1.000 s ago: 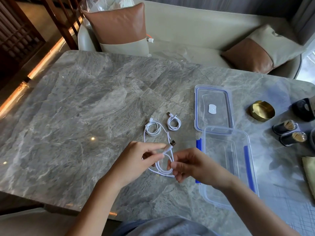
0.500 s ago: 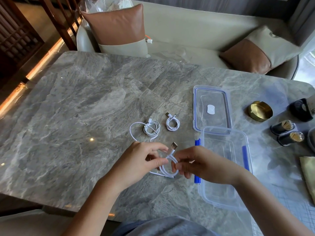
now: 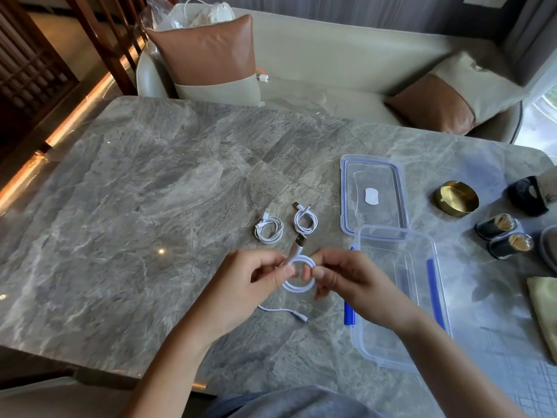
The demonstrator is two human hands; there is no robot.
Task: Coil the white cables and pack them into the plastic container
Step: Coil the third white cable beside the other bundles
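Above the bench (image 3: 150, 206) at 6 o'clock, both hands, left hand (image 3: 250, 285) and right hand (image 3: 346, 282), pinch the white cable (image 3: 298, 276); its slack has been drawn in since a moment ago, nearly coiled.

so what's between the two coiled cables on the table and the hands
In the head view, only the USB plug of the held cable sticks up there, between the coiled cables and both hands; otherwise bare marble table.
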